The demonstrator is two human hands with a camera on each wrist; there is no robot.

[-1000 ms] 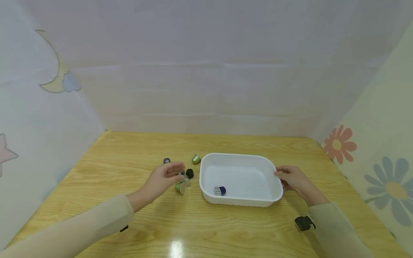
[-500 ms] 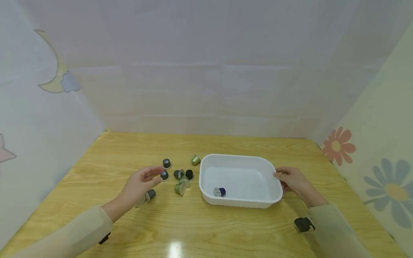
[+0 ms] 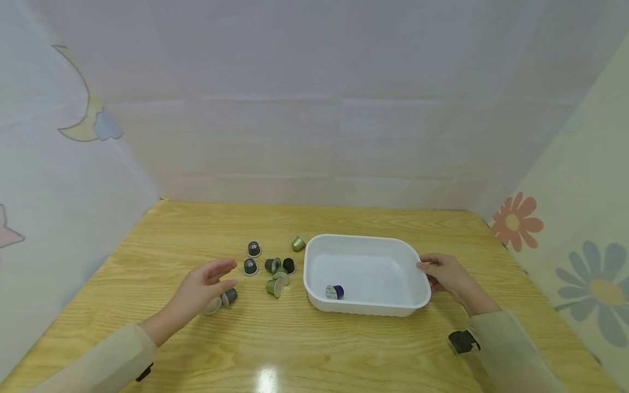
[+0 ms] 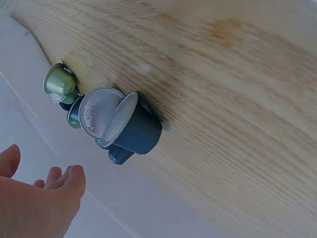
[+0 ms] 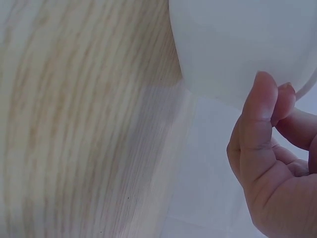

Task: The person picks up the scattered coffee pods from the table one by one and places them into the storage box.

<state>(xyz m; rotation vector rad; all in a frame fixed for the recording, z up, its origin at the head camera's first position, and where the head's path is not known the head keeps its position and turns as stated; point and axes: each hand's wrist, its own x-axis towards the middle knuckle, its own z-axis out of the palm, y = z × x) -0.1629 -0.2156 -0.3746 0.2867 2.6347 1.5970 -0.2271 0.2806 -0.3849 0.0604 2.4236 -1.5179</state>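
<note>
My left hand [image 3: 196,289] hovers over the left of the table with thumb and fingers apart, holding nothing. Partly behind it lie a grey coffee capsule [image 3: 229,296] and another one [image 3: 213,305] with its pale lid showing. In the left wrist view, dark capsules [image 4: 143,131] lie beyond the fingertips. My right hand [image 3: 444,275] pinches the right end of a white plastic tray [image 3: 363,308]; in the right wrist view, fingers and thumb meet at its rim. One purple capsule [image 3: 339,291] lies on its side in the tray's front left corner.
Two dark capsules stand left of centre, the nearer one [image 3: 250,266] closer to my hand. Beside the tray cluster a dark capsule [image 3: 272,265], a black one [image 3: 289,265] and green ones [image 3: 274,287]. A lone green capsule [image 3: 297,243] sits farther back. Fabric walls surround the wooden table [image 3: 393,355].
My left hand has moved left and toward me, away from the green capsules, uncovering the capsules in the middle. The right hand and the tray have stayed in place.
</note>
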